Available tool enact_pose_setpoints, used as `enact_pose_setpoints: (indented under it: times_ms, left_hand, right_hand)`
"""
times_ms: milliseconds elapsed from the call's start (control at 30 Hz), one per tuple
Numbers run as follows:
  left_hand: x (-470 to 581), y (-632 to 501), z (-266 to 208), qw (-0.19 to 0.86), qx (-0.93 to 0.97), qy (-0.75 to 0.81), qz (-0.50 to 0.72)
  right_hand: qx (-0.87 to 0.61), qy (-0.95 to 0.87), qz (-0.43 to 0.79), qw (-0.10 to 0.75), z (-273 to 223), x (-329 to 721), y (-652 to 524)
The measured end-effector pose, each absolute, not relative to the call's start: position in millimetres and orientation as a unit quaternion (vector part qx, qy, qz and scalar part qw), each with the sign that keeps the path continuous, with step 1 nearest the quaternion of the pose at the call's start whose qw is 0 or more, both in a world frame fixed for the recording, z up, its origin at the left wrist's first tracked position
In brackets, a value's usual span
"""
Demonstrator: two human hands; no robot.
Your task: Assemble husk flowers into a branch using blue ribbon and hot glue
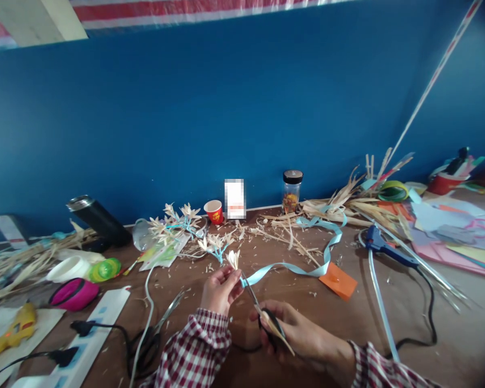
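The left hand (221, 291) pinches a small cream-petalled flower (233, 260), the right hand (291, 323) curling its grip around black-handled metal scissors (253, 295).

Single head-worn view, facing forward, angled down

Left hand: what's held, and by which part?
Cream, pointed-petalled flower, pinched at its base. I cannot tell whether the flat blue ribbon is held too.
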State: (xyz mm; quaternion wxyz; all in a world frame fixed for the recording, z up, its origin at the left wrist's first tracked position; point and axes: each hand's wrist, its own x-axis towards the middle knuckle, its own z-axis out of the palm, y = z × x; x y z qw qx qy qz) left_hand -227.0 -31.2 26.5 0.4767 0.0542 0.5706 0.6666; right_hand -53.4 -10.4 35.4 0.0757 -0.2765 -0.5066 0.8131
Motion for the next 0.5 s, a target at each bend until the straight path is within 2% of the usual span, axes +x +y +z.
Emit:
enact_pose_setpoints:
  times_ms: [500]
  left_hand:
    - [-224,-28,18,0.511,0.056,0.549,0.66]
  right_hand:
    - [-0.285,-0.531,0.791,0.104,23,-58,-6]
